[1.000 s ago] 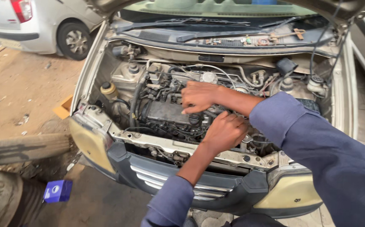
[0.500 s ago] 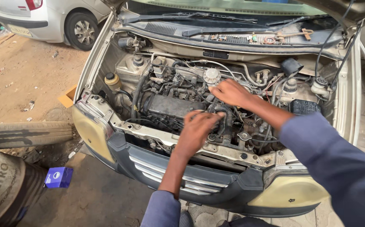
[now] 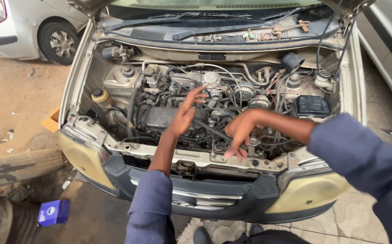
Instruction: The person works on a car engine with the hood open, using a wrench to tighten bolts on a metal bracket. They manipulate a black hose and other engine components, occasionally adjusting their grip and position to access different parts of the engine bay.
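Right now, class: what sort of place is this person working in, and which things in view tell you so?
Probably an open-air car repair yard: a car's engine bay stands open under both hands, worn tyres lie on the dirt ground, and another parked car sits close behind.

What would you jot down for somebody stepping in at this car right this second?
Left hand: empty, fingers spread, raised above the dark engine block in the open bay, touching nothing.
Right hand: empty, fingers pointing down over the pale front crossmember, beside a black hose; I cannot tell if it touches.
Things: the beige car's bonnet is up; a black rectangular battery sits at the bay's right, a yellow-capped reservoir at its left. A small blue box lies on the ground.
Done: not visible. Left: no tool or part is in either hand.
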Demonstrator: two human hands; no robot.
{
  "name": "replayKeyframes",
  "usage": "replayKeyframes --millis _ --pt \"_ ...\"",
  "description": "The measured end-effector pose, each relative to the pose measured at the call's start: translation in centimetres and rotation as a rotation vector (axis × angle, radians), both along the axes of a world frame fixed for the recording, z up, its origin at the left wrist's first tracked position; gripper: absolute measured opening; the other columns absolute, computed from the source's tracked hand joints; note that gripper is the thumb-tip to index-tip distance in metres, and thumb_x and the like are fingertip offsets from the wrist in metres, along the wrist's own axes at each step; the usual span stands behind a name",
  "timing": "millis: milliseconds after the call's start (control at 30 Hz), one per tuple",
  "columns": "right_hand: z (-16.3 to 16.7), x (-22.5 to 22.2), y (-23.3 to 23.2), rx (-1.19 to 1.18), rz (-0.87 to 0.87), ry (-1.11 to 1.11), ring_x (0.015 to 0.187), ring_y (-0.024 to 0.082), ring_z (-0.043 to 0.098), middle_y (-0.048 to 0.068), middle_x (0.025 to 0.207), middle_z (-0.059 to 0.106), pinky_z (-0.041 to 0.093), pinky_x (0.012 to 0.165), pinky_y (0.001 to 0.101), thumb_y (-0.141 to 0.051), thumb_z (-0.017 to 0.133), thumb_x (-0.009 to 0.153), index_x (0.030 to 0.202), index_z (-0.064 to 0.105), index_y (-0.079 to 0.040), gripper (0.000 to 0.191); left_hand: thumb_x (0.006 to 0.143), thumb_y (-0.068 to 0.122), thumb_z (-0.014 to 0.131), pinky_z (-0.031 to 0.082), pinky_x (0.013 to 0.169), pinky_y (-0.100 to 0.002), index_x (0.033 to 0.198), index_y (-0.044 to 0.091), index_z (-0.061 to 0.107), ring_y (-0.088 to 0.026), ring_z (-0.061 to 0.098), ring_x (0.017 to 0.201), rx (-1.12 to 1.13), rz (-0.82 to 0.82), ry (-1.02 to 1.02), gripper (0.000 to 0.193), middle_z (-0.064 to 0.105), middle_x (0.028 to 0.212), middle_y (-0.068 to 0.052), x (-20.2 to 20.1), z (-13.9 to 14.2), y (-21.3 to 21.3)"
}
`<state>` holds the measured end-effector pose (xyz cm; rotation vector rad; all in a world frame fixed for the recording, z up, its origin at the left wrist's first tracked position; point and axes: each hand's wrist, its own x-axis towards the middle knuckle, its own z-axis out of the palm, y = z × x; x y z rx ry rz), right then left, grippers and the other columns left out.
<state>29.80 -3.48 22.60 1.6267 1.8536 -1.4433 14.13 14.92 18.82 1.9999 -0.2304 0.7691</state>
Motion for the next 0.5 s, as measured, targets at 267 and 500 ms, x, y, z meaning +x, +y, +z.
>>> replayKeyframes --millis 267,500 --pt "-0.5 -4.8 -3.9 -0.420 -0.833 1.058 0.096 0.028 0.076 0.008 0.117 0.079 0.064 0.074 0.0452 -0.049 0.050 0.088 0.103 0.074 -0.001 0.055 0.076 -0.020 0.034 0.051 0.112 -0.039 0.161 0.011 0.042 -0.023 0.065 0.120 -0.204 -0.155 0.021 0.091 0.055 0.153 -0.014 4.6 -2.4 1.0" --pt "-8.8 -14.9 1.0 0.288 -1.659 1.133 0.074 0.031 0.073 0.014 0.077 0.069 0.058 0.065 0.0382 -0.044 0.053 0.101 0.091 0.059 -0.002 0.043 0.080 -0.019 0.039 0.053 0.107 -0.038 0.163 0.025 0.022 -0.024 0.066 0.112 -0.067 -0.486 0.622 0.095 0.028 0.165 -0.016 11.1 1.1 -1.3"
